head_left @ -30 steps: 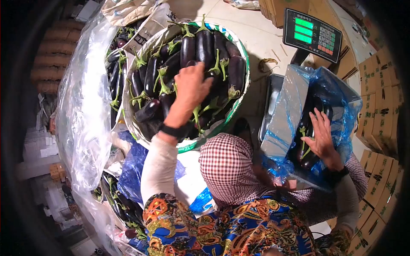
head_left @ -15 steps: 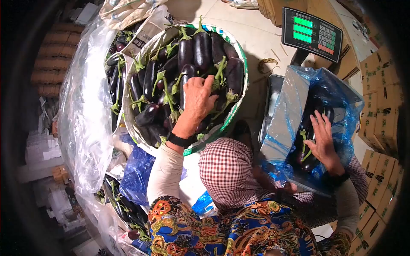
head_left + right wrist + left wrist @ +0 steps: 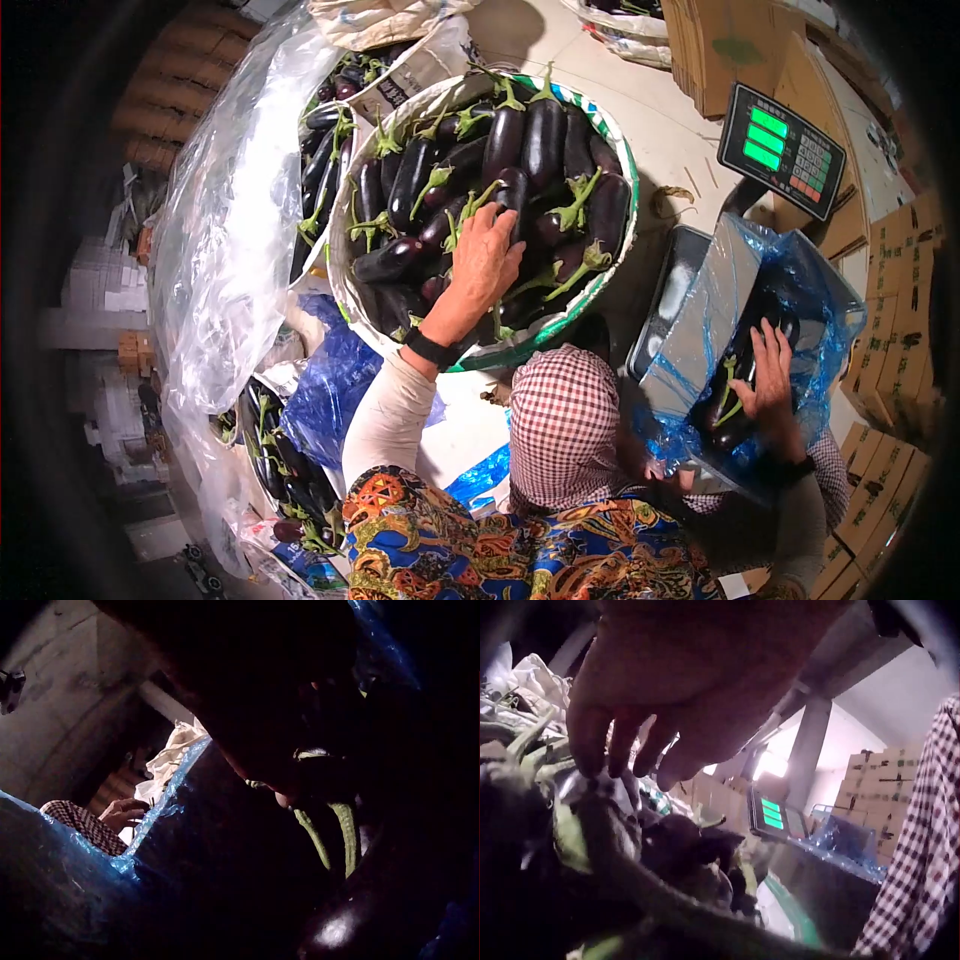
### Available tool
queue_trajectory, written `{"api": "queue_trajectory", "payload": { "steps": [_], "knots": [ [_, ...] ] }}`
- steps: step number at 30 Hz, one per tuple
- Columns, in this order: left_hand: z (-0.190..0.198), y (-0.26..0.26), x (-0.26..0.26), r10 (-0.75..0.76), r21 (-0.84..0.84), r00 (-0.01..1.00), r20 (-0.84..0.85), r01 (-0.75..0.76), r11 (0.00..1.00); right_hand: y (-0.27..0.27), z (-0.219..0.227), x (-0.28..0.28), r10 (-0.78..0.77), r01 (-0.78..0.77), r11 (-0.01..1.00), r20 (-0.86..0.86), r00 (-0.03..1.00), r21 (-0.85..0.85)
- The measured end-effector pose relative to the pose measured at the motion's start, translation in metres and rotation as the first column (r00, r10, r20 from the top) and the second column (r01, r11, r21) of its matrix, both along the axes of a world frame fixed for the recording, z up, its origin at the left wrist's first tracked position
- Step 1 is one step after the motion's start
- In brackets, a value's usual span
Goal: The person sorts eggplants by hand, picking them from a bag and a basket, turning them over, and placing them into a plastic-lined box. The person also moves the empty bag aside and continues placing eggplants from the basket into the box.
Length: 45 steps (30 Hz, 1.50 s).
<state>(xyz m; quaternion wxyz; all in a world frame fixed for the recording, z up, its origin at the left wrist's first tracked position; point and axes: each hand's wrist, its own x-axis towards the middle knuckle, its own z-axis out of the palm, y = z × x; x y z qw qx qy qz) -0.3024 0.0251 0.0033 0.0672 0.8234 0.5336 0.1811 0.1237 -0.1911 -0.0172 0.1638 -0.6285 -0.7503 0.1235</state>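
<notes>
Right wrist view is nearly black: right hand (image 3: 768, 372) lies flat on bagged eggplants (image 3: 735, 400), left hand (image 3: 487, 258) relaxed on the basket pile (image 3: 545, 140)

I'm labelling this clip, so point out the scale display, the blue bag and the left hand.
scale display (image 3: 782, 150), head view, on its green readout panel.
blue bag (image 3: 705, 310), head view, on its near wall.
left hand (image 3: 486, 262), head view, on its back.

Glossy dark-purple eggplants (image 3: 520, 170) with green stems are heaped in a round basket (image 3: 600, 290) at upper centre; more eggplants (image 3: 735, 395) lie in a blue bag (image 3: 700, 330) at right.
</notes>
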Motion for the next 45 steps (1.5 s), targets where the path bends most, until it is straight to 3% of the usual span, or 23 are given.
{"api": "queue_trajectory", "payload": {
  "steps": [3, 4, 7, 14, 20, 21, 24, 27, 30, 33, 36, 37, 40, 42, 44, 45],
  "knots": [
    [0.02, 0.012, -0.005, 0.073, -0.067, 0.977, 0.202, -0.061, 0.996, 0.001, -0.005, 0.001, 0.009, -0.011, 0.999, 0.04, 0.999, 0.032],
    [0.022, 0.018, -0.008, 0.057, 0.054, 0.961, 0.272, -0.075, 0.996, 0.001, -0.005, 0.001, 0.016, -0.018, 0.999, 0.05, 0.999, 0.031],
    [0.025, 0.033, -0.024, 0.058, 0.122, 0.922, 0.383, -0.113, 0.986, 0.002, -0.008, 0.004, 0.036, -0.039, 0.998, 0.078, 0.996, 0.041],
    [0.007, 0.032, -0.043, 0.139, 0.036, 0.898, 0.418, -0.169, 0.985, -0.001, -0.011, 0.001, -0.075, 0.082, 0.993, 0.073, 0.994, -0.085],
    [0.03, 0.079, -0.034, 0.074, 0.064, 0.937, 0.341, -0.102, 0.993, -0.002, -0.019, 0.004, -0.118, 0.129, 0.987, 0.103, 0.988, -0.1],
    [0.034, 0.09, -0.027, 0.08, 0.015, 0.918, 0.389, -0.094, 0.995, -0.001, -0.017, 0.004, -0.127, 0.138, 0.984, 0.105, 0.986, -0.11],
    [0.021, 0.13, -0.009, 0.068, -0.055, 0.939, 0.338, -0.053, 0.997, 0.0, -0.012, -0.002, -0.143, 0.158, 0.976, 0.107, 0.984, -0.147],
    [0.01, 0.147, 0.023, 0.081, -0.117, 0.98, 0.181, -0.06, 0.991, 0.002, -0.007, -0.004, -0.159, 0.177, 0.967, 0.105, 0.982, -0.184],
    [-0.006, 0.159, 0.046, 0.147, -0.125, 0.978, 0.149, -0.128, 0.984, 0.003, -0.005, -0.005, -0.166, 0.182, 0.96, 0.092, 0.982, -0.212],
    [-0.017, 0.179, 0.049, 0.336, -0.037, 0.924, 0.182, -0.335, 0.942, 0.003, -0.006, -0.004, -0.168, 0.189, 0.958, 0.11, 0.98, -0.216],
    [-0.028, 0.198, 0.037, 0.475, -0.401, 0.875, 0.096, -0.403, 0.823, 0.003, -0.006, -0.005, -0.173, 0.191, 0.955, 0.096, 0.98, -0.229],
    [-0.032, 0.199, 0.034, 0.503, -0.436, 0.864, 0.031, -0.441, 0.784, 0.003, -0.006, -0.006, -0.174, 0.19, 0.956, 0.089, 0.981, -0.224],
    [-0.041, 0.191, 0.033, 0.514, -0.304, 0.857, 0.022, -0.484, 0.82, 0.002, -0.003, -0.005, -0.088, 0.088, 0.99, 0.001, 0.996, -0.114],
    [-0.051, 0.204, 0.021, 0.479, -0.362, 0.871, 0.111, -0.414, 0.835, 0.003, -0.002, -0.005, -0.059, 0.061, 0.993, 0.027, 0.998, -0.097],
    [-0.043, 0.196, 0.019, 0.453, -0.299, 0.884, 0.119, -0.403, 0.865, 0.005, -0.002, -0.006, -0.046, 0.047, 0.997, 0.036, 0.998, -0.055],
    [-0.05, 0.196, 0.014, 0.437, -0.155, 0.881, 0.181, -0.414, 0.897, 0.005, -0.002, -0.006, -0.05, 0.052, 0.997, 0.043, 0.998, -0.059]
  ]
}}
